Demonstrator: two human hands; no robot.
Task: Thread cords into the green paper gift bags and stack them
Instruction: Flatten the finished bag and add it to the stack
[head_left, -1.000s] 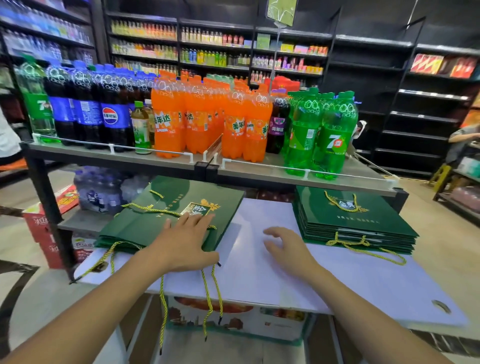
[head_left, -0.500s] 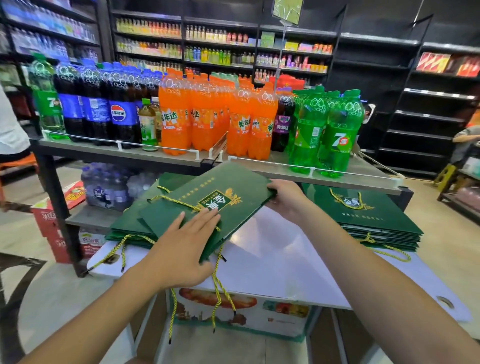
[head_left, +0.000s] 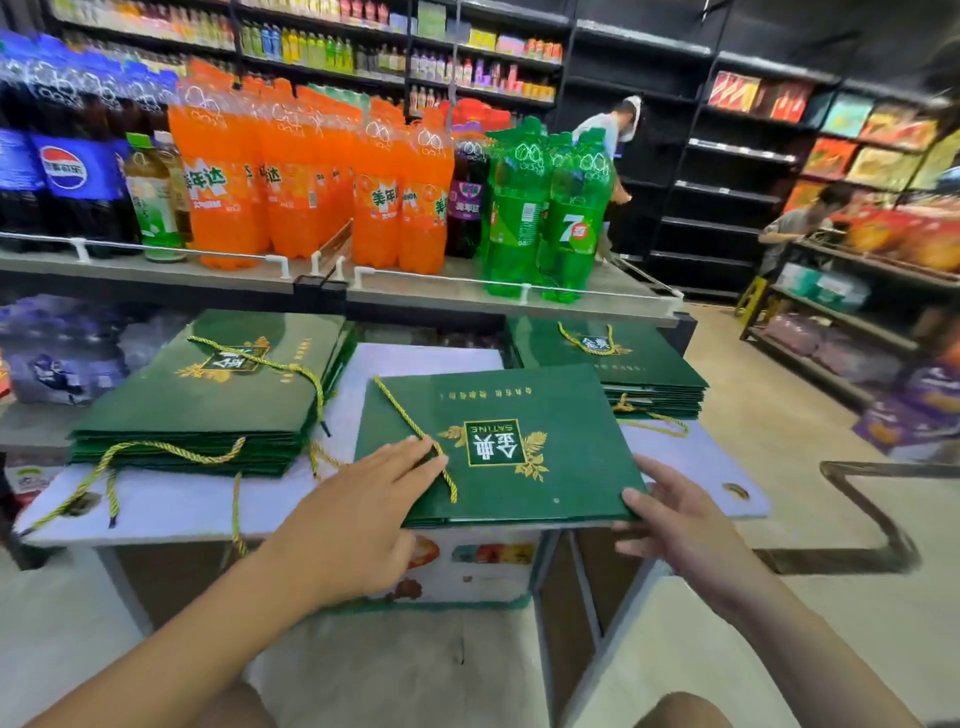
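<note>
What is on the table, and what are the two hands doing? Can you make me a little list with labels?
Place: a shop; white board under a shelf of soda bottles
Middle: green gift bag lying flat, yellow cord across it
Left: left hand rests flat on the bag, fingertips touching the cord
Right: right hand pinches the bag's near right corner
Stacks: left pile, cords dangling off the board; right pile at the far right
</note>
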